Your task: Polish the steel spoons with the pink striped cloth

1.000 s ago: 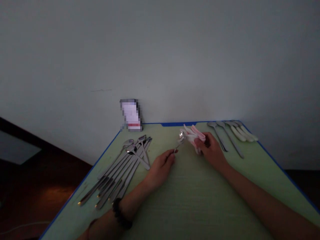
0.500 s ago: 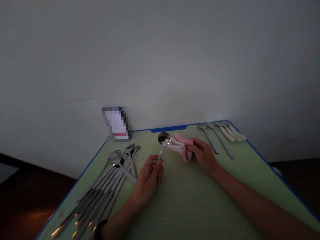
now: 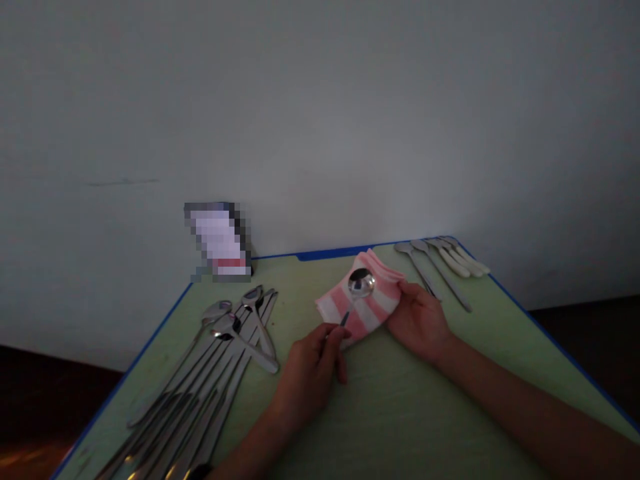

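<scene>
My left hand (image 3: 320, 357) pinches the handle of a shiny metal spoon (image 3: 361, 283), whose bowl points away from me. Behind the bowl spreads a pink-and-white striped cloth (image 3: 377, 310), folded in layers. My right hand (image 3: 420, 320) holds the cloth from its right side, the fingers partly hidden beneath it. The spoon's bowl lies over the cloth; whether they touch is hard to tell. Left of my left hand, several metal spoons and long-handled pieces of cutlery (image 3: 220, 387) lie in an overlapping pile.
The pale green table (image 3: 400, 413) has a blue edge and stands against a grey wall. A blurred phone (image 3: 220, 240) leans at the back left. At the back right lie metal spoons (image 3: 443, 273) and several pieces with white handles (image 3: 457, 260).
The cloth, bunched beside the spoon before, is now spread out behind its bowl. My left hand has moved right with the spoon, and my right hand has turned under the cloth.
</scene>
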A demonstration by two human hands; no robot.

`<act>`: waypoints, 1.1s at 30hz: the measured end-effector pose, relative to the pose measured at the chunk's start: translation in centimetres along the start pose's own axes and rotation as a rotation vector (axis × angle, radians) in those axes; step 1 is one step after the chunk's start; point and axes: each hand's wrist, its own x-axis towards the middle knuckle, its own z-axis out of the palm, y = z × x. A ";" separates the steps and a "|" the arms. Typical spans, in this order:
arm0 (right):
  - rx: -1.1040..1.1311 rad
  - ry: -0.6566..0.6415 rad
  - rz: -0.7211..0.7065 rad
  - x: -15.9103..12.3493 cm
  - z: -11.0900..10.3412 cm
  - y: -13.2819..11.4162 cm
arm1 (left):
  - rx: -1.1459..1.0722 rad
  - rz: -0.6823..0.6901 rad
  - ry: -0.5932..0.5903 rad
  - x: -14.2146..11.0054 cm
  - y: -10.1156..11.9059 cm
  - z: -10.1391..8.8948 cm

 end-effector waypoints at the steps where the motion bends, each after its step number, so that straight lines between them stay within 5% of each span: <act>1: -0.007 -0.004 0.024 0.0 -0.2 -0.3 | 0.013 0.003 -0.004 0.0 0.1 0.0; 12: -0.062 0.121 0.085 -0.7 -1.5 -0.9 | 0.091 0.051 -0.123 0.3 0.2 0.1; 21: -0.223 -0.075 0.207 -1.5 -1.1 -0.1 | 0.106 0.067 -0.185 -0.2 -0.3 0.3; 33: -0.156 -0.110 0.298 -0.8 -1.1 -0.1 | 0.081 0.139 -0.176 -0.5 0.0 -0.3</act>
